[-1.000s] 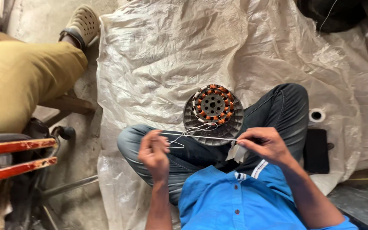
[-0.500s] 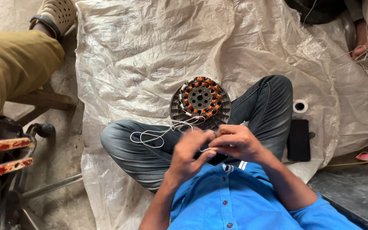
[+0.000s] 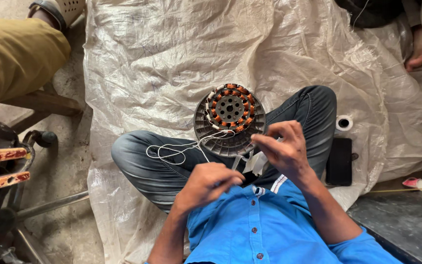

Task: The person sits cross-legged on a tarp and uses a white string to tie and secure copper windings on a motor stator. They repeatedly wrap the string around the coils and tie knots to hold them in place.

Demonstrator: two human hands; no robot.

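Head view: round copper-wound stator (image 3: 229,108), white cord (image 3: 177,149) looped.

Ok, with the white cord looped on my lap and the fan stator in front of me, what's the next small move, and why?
Probably draw the slack through with the left hand. The white cord lies in loose loops on the knee and runs up to the stator, where the right hand pinches near the rim. Loose loops could snag.

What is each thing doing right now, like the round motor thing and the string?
Round motor part: propped on the crossed legs, copper coils facing up.
White cord: slack, looped over the jeans.
Left hand: closed on the cord.
Right hand: pinching by the motor's rim.
Black phone: lying flat.
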